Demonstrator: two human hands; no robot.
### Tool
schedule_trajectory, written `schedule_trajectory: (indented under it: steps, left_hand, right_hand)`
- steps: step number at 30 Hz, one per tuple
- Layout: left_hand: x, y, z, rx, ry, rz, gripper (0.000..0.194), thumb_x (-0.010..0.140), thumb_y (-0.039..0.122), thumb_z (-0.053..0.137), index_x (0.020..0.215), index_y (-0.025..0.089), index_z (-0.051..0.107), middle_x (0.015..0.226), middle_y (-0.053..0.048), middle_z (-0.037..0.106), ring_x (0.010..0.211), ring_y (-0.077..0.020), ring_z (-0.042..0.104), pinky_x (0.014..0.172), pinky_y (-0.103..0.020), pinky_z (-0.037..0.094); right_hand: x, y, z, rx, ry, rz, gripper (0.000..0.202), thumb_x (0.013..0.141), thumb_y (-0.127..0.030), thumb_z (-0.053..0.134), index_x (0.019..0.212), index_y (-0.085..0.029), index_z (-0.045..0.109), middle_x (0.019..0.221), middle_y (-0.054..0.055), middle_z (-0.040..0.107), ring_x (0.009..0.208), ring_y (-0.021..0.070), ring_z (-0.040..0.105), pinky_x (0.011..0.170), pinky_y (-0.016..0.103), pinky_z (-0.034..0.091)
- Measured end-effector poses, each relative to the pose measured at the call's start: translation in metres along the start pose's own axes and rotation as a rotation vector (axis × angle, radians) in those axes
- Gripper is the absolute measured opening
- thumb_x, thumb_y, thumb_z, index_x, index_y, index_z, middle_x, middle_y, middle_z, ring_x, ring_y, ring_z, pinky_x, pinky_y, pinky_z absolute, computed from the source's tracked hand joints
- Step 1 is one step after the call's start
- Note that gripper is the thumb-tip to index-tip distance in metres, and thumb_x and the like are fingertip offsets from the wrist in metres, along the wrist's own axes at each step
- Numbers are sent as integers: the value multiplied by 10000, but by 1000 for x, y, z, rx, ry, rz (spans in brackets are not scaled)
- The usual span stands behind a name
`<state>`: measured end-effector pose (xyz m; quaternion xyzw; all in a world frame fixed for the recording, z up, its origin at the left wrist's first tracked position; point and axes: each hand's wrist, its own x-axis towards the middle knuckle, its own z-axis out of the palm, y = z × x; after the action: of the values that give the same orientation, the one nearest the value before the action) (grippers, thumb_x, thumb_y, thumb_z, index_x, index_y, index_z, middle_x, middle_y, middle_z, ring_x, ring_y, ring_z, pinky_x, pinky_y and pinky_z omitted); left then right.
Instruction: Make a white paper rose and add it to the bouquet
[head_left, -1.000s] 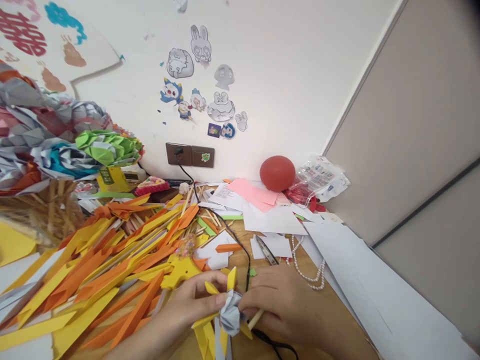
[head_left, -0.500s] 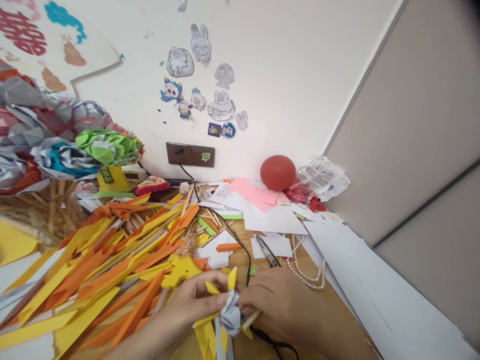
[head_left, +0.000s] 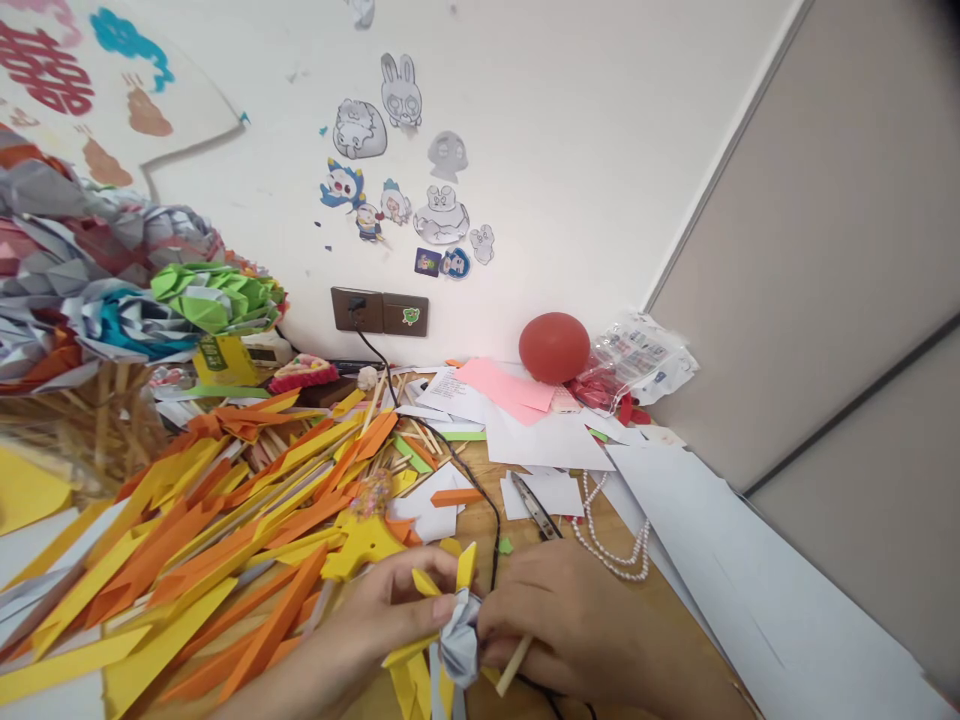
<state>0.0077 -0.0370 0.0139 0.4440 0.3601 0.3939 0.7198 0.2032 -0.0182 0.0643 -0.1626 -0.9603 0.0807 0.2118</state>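
Note:
My left hand pinches a folded paper piece, grey-white in the middle with yellow strips sticking out above and below. Against its right side my right hand has its fingers curled, and a thin wooden stick pokes out beneath those fingers. Whether the right fingertips also pinch the paper is hidden. Just behind my left hand lies a yellow star-shaped object.
Orange and yellow folded strips cover the left. Folded-paper flowers stand at far left. Scissors, a pearl string, a black cable, white sheets and a red balloon lie behind and to the right.
The wooden stick under my right hand has shifted slightly right and down and shows more of its length. The paper piece has tilted a little; my left hand has barely moved.

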Motion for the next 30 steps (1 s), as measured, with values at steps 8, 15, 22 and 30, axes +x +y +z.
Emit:
schedule_trajectory:
  steps: [8, 15, 22, 30]
  left_hand:
    - [1, -3, -1, 56, 22, 14, 281, 585, 367, 755, 723, 153, 634, 657, 16, 597, 592, -102, 523, 576, -206, 378]
    - [2, -2, -1, 49, 8, 4, 282, 591, 369, 751, 730, 157, 628, 651, 16, 595, 588, -104, 519, 570, -208, 369]
    - [1, -2, -1, 42, 16, 4, 304, 578, 386, 757, 729, 153, 631, 661, 24, 583, 591, -93, 505, 574, -201, 355]
    - [2, -4, -1, 10, 11, 16, 283, 596, 366, 750, 745, 160, 626, 648, 13, 612, 578, -105, 521, 569, -215, 374]
  right_hand:
    - [-1, 2, -8, 133, -284, 131, 170, 817, -121, 513, 895, -240, 605, 786, -68, 662, 705, 75, 579, 644, 152, 369]
    - [0, -1, -6, 48, -320, 198, 158, 788, -130, 547, 868, -248, 615, 743, -69, 662, 674, 80, 580, 623, 162, 360]
    - [0, -1, -1, -18, -314, 189, 149, 783, -105, 515, 845, -215, 595, 726, -46, 646, 663, 94, 568, 618, 181, 366]
    - [0, -2, 7, -28, -200, 146, 74, 761, -135, 557, 801, -186, 592, 697, -38, 660, 599, 99, 574, 551, 192, 375]
